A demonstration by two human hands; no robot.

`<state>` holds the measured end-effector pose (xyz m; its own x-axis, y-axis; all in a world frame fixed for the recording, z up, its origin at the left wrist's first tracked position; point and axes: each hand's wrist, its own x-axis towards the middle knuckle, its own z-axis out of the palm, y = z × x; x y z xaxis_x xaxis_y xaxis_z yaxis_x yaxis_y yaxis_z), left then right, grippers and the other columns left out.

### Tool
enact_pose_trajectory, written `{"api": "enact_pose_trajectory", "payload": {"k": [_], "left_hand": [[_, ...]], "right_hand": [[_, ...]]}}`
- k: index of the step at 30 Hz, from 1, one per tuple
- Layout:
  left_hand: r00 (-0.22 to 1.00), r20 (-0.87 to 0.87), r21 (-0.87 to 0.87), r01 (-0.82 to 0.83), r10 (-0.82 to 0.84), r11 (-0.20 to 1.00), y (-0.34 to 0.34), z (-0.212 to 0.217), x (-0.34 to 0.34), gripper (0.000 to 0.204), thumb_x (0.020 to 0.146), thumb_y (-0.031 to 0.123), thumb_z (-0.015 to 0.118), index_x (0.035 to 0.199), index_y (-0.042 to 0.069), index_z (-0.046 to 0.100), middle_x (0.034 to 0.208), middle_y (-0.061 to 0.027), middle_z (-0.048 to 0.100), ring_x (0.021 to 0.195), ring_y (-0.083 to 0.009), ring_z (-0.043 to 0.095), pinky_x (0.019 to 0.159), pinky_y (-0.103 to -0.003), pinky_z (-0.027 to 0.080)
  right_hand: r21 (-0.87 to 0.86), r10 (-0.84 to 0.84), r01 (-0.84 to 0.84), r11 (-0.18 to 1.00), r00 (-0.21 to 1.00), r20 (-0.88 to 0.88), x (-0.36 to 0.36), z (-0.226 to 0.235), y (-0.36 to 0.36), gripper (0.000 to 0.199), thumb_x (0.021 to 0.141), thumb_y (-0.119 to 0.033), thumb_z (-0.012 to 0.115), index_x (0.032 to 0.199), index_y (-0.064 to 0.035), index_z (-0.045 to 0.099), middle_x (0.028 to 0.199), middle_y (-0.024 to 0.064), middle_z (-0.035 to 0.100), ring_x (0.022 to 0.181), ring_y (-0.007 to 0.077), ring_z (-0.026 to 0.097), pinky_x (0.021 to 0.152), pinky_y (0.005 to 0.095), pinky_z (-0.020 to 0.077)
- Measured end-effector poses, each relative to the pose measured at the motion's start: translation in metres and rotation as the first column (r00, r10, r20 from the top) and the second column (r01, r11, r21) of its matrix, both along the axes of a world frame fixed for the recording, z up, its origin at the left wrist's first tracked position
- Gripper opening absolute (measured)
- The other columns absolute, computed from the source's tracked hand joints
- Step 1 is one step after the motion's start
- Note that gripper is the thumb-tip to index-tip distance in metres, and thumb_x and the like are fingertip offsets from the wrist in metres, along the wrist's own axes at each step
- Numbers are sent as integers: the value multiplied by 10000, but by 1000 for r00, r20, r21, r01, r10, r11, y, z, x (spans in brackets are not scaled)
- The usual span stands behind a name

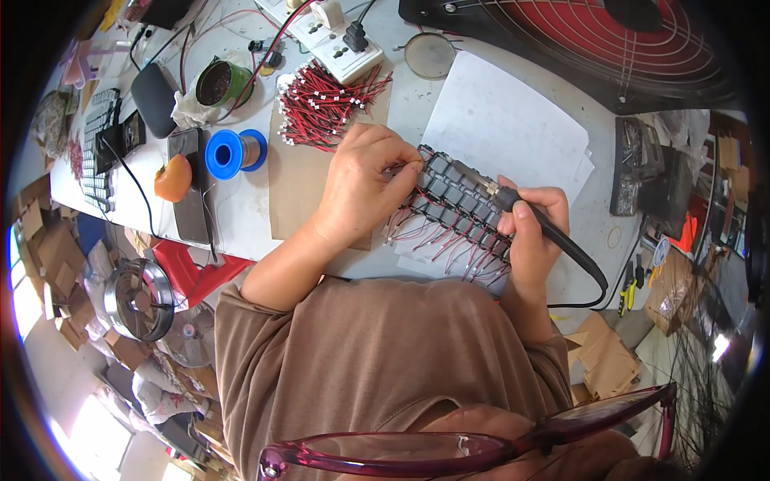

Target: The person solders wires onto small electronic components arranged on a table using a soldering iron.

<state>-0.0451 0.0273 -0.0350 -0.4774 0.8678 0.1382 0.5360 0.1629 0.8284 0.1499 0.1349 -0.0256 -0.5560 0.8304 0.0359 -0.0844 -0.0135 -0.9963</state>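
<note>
My left hand [365, 180] is closed in a pinch at the upper left end of a block of black plastic parts [459, 195] set in rows. A thin wire seems to be between its fingertips; its kind is too small to tell. In my right hand [536, 232] is a soldering iron [568, 244], held like a pen, its metal tip reaching left over the black parts. Thin red and dark leads [449, 244] hang from the near side of the rows. Beyond my left hand lies a heap of red and black wires with white connectors [325, 104].
White paper sheets [505, 120] lie behind the parts, a cardboard sheet [297, 188] under the wire heap. Leftward are a blue solder spool [233, 154], an orange fruit [172, 179] and a green tin [220, 83]. A power strip [337, 48] and a large fan [601, 40] stand at the back.
</note>
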Motion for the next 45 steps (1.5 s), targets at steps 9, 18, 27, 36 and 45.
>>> {"api": "enact_pose_trajectory", "payload": {"k": [9, 18, 27, 36, 45], "left_hand": [[1000, -22, 1, 8, -8, 1000, 1, 2, 0, 53, 692, 73, 668, 737, 50, 651, 751, -67, 589, 789, -260, 517, 709, -355, 437], [994, -106, 28, 19, -16, 999, 0, 4, 0, 88, 701, 45, 687, 786, 42, 666, 761, -60, 584, 773, -225, 518, 703, -326, 417], [971, -232, 129, 81, -49, 988, 5, 2, 9, 120, 668, 59, 685, 779, 98, 658, 865, -32, 589, 883, -253, 517, 755, -362, 416], [967, -236, 49, 113, -98, 992, 6, 3, 9, 107, 679, 67, 673, 778, 105, 658, 880, -27, 589, 899, -244, 521, 766, -357, 410], [976, -194, 84, 117, -99, 990, 6, 4, 8, 125, 689, 30, 690, 806, 56, 654, 848, -59, 589, 821, -250, 525, 714, -352, 443]], "right_hand": [[-21, -29, 30, 999, 999, 22, 5, 5, -1, 107, 839, 5, 527, 935, 21, 483, 594, 1, 497, 555, 42, 480, 983, 480, 419], [-38, -16, 17, 999, 1000, 20, 5, 6, 0, 106, 831, 16, 502, 935, 18, 480, 595, 7, 496, 551, 52, 479, 978, 474, 425], [17, -9, 9, 1000, 1000, 15, 6, 2, 0, 109, 823, 8, 512, 928, 18, 487, 598, 14, 504, 565, 60, 492, 976, 475, 424], [21, -3, 3, 1000, 1000, 23, 7, 1, 0, 118, 828, 2, 535, 936, 18, 490, 600, 10, 503, 573, 58, 493, 984, 468, 417], [45, 36, -36, 998, 999, -7, 9, -2, 1, 132, 854, -31, 561, 952, 15, 486, 616, 4, 504, 569, 50, 485, 982, 448, 420]]}}
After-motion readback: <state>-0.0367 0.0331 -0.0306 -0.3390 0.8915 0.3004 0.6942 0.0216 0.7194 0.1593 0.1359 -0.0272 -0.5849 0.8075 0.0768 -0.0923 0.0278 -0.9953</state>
